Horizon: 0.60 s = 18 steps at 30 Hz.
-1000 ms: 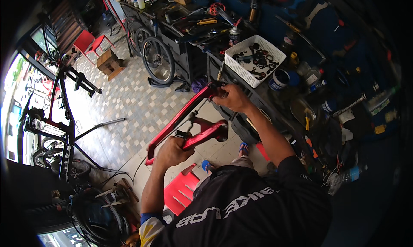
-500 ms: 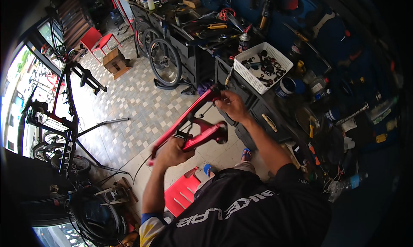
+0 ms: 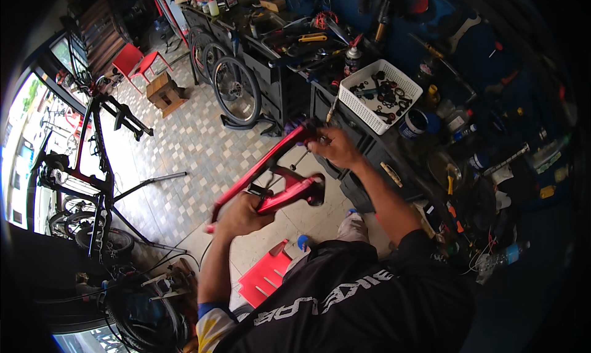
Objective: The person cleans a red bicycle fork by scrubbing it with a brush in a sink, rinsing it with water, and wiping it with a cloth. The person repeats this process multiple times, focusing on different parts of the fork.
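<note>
Under the left hand (image 3: 245, 215), the red frame (image 3: 295, 192) is part-hidden.

One left hand (image 3: 246, 215) and one right hand (image 3: 336, 148) make two, with one red bicycle frame (image 3: 292, 195). Two red chairs (image 3: 261, 268) show indoors, plus one brown box (image 3: 165, 93) and at least three bicycle wheels (image 3: 236, 91) near it. One white basket (image 3: 362, 112) has one spray can (image 3: 353, 62) beside it.

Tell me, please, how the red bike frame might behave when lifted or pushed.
The red bike frame in the left hand is probably stiff: it looks thick and shows no sag. Its glossy finish may be slippery. Stood up, it would probably tip, being unevenly shaped.
</note>
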Available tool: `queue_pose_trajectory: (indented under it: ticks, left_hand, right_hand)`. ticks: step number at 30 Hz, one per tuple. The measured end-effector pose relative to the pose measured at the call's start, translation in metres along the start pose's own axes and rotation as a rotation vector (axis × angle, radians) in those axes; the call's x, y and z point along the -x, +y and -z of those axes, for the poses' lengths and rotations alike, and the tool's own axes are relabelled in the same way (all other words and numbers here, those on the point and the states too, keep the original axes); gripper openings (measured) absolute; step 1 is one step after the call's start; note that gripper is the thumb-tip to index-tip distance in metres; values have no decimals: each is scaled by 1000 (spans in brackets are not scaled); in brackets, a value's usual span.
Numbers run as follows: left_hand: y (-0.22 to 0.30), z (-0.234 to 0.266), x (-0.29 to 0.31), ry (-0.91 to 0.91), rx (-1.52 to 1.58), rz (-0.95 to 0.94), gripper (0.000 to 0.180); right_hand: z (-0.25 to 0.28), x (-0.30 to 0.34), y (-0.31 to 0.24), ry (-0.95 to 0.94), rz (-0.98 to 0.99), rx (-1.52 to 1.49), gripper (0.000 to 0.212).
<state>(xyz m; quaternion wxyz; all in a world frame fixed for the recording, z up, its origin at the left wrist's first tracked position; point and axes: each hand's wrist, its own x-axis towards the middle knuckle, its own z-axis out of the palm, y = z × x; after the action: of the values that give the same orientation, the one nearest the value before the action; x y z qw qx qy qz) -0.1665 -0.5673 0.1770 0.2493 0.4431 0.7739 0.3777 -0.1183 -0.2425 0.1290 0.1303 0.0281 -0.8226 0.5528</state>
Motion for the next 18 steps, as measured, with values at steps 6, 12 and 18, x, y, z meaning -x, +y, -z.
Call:
queue_pose_trajectory:
  ticks: [6,12,18]
  left_hand:
    - [5,7,-34,51,170,52,20]
    - [-5,-57,-99,361,902,83,25]
    - [-7,15,-115,281,395,345,29]
  right_hand:
    - [-28,-25,23,348,62,-414,28]
    - [-72,-109,32,791,73,-680,24]
    - [-1,-155,65,161,-60,-529,31]
